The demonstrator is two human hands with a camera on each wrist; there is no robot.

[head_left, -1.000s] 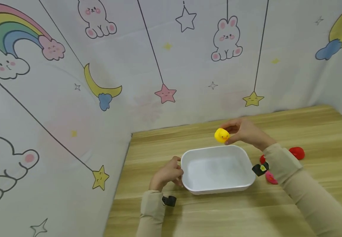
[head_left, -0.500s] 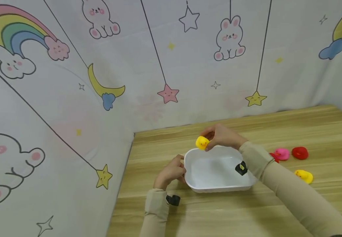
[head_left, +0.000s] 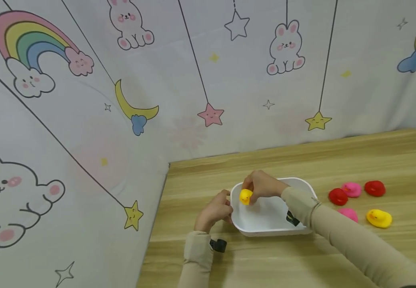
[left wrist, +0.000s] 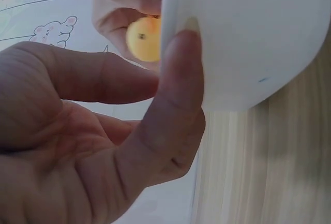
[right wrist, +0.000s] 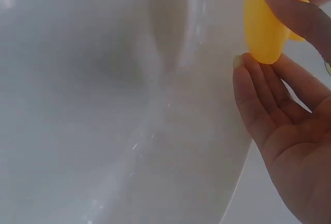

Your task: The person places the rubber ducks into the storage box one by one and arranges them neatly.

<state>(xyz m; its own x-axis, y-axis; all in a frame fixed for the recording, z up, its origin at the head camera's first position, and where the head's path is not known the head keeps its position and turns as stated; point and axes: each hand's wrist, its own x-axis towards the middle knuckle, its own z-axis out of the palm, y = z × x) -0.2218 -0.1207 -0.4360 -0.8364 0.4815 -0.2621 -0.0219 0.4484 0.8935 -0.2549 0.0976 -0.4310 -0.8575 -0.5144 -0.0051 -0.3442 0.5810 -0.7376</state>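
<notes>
In the head view my right hand (head_left: 265,185) holds a yellow rubber duck (head_left: 245,197) inside the left end of a white plastic basin (head_left: 267,214). The right wrist view shows the duck's yellow body (right wrist: 264,27) between thumb and fingers, over the basin's smooth inner surface (right wrist: 129,131). My left hand (head_left: 214,212) is at the basin's left end. Seen from the left wrist, its thumb and fingers (left wrist: 173,74) pinch the basin's edge, and the duck's head (left wrist: 145,39) shows just beyond the rim.
On the wooden table (head_left: 258,260), right of the basin, lie two red ducks (head_left: 375,188), two pink ducks (head_left: 352,189) and another yellow duck (head_left: 379,218). A white cloth (head_left: 179,80) with cartoon prints hangs behind and to the left.
My right hand has carried the yellow duck from behind the basin leftward, then down into it. The left hand keeps its grip on the basin. The ducks at right have come into fuller view.
</notes>
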